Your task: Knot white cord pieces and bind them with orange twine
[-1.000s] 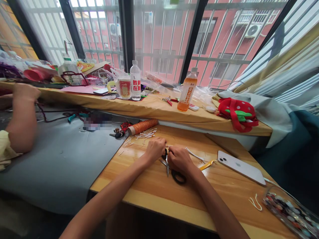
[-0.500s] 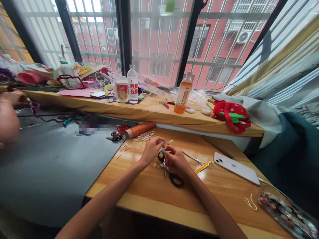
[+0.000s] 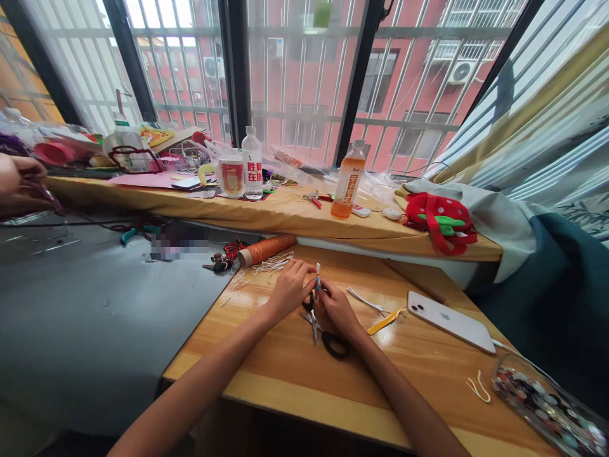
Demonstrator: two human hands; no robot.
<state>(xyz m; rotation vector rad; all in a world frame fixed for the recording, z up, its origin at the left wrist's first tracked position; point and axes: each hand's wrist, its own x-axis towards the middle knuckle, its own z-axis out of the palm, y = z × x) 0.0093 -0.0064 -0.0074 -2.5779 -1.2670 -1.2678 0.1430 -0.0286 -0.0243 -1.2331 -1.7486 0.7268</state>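
Observation:
My left hand (image 3: 292,284) and my right hand (image 3: 339,309) meet above the wooden table, fingertips pinched together. Between them stands a small bundle of white cord (image 3: 318,269), upright, with a bit of orange on it. Both hands are closed on this bundle; its lower part is hidden by the fingers. Just below lie black-handled scissors (image 3: 314,327), blades apart, on the tabletop. A folded white cord (image 3: 364,298) and yellow tweezers (image 3: 385,322) rest to the right of my right hand.
An orange thread spool (image 3: 269,249) lies beside loose white cord scraps (image 3: 257,270). At right are a white phone (image 3: 450,320) with a cable and a clear container of beads (image 3: 547,403). Bottles (image 3: 349,181) stand on the sill. Another person's hand (image 3: 21,181) works at far left.
My hands have turned the white cord bundle from slanting to upright, and my left fingers have closed in around it. The other person's hand has moved left.

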